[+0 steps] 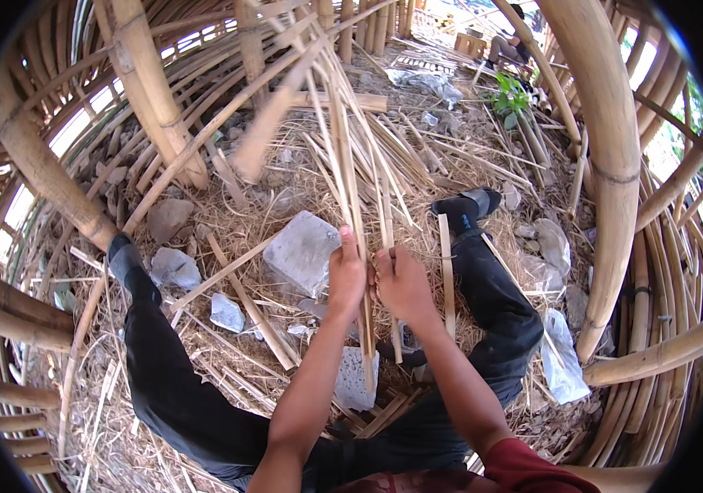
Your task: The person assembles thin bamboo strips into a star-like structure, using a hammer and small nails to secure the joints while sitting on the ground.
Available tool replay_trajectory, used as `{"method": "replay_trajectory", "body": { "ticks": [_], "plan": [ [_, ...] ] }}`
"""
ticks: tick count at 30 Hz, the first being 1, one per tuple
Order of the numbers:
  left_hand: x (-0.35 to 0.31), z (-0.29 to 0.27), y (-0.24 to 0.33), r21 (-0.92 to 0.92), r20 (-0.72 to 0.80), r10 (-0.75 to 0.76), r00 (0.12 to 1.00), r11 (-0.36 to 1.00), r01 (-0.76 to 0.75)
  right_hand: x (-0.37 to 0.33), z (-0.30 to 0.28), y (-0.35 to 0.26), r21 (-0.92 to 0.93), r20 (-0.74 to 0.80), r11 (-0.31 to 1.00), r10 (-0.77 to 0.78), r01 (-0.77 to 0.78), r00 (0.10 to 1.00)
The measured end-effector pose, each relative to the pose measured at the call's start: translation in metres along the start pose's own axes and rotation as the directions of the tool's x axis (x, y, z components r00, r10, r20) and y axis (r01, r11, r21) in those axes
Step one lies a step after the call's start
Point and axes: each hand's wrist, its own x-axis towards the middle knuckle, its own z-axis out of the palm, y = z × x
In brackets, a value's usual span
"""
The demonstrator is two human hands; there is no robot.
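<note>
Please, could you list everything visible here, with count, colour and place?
Held strips: several, tan, in both hands
Loose strips: many, tan, on ground
Poles: many, tan, around the edges
Stone blocks: at least two, grey, near the hands
Plastic sheets: several, clear, right and top
Plant: one, green, upper right
Box: one, brown, upper right
Seated person: one, dark clothing, upper right
Legs: two, black trousers, spread apart
Left hand: one, bare, centre
Right hand: one, bare, centre
</note>
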Motion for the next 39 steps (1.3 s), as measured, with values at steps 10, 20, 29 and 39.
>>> {"method": "replay_trajectory", "body": {
  "ticks": [10,20,29,39],
  "plan": [
    [0.002,-0.031,0.017,-0.254,0.085,-0.062,0.994,0.964,0.082,-0.085,0.025,0.082,-0.032,-0.016,0.997,-0.068,0.068,0.998],
    [0.036,-0.082,-0.011,0.361,-0.305,0.293,0.906,0.916,-0.174,-0.082,-0.032,0.117,0.506,0.052,0.835,0.222,-0.218,0.974],
    [0.030,-0.094,-0.028,0.738,-0.417,0.524,0.743,0.672,-0.060,-0.073,-0.040,0.169,0.709,0.079,0.600,0.455,-0.371,0.887],
    [0.051,-0.104,-0.135,0.834,-0.361,0.429,0.828,0.546,0.080,-0.047,-0.025,0.160,0.598,0.005,0.749,0.351,-0.284,0.936]
  ]
}}
